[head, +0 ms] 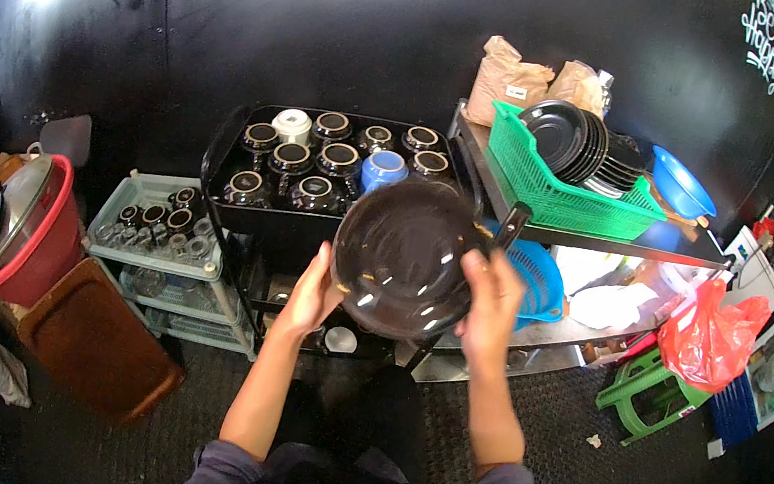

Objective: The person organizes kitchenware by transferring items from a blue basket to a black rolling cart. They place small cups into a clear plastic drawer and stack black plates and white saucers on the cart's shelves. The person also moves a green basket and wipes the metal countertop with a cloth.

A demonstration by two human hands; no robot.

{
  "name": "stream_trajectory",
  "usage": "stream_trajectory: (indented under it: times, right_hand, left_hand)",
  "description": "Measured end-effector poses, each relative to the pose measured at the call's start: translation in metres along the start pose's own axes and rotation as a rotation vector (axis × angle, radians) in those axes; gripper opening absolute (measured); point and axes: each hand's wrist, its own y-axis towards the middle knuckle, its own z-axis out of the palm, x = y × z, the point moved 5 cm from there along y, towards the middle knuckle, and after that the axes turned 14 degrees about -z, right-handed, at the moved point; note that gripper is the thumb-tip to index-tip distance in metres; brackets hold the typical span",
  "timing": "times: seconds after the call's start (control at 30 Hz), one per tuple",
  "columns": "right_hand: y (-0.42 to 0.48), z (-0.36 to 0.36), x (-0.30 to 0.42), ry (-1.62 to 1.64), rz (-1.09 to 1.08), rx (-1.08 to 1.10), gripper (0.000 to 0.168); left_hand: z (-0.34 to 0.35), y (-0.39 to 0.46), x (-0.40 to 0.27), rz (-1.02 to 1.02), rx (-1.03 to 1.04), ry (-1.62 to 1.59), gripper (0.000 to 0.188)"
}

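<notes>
Between my hands is a dark, glossy round plate or shallow bowl [405, 260]; whether others are stacked with it I cannot tell. My left hand [315, 295] supports its left edge, with the thumb up along the rim. My right hand [490, 308] grips the right side and is slightly blurred. Just beyond the dish, a black cart tray [215, 173] carries several upside-down mugs, mostly black. Among them are a white mug [291, 125] and a blue mug [384, 169], the latter partly covered by the dish.
On the metal shelf at right, a green plastic basket [566, 213] holds black plates [555, 138], with a blue bowl [681, 184] beside it. Below sits a blue basket [540, 281]. A green stool [651, 398] bears a red bag [709, 339]. Left are a glassware rack [163, 262] and red tub [40, 248].
</notes>
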Motion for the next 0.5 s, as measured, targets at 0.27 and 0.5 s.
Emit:
stream_trajectory:
  times: [0.27,0.5]
  right_hand:
    - [-0.085,0.017,-0.188,0.034,0.504,0.186,0.014]
    - [-0.065,0.036,-0.282,-0.253,0.146,0.087,0.022]
  left_hand:
    - [-0.087,-0.04,0.06,-0.532,-0.504,0.238,0.04]
    - [-0.211,0.055,0.14,-0.451,-0.565,0.102,0.043]
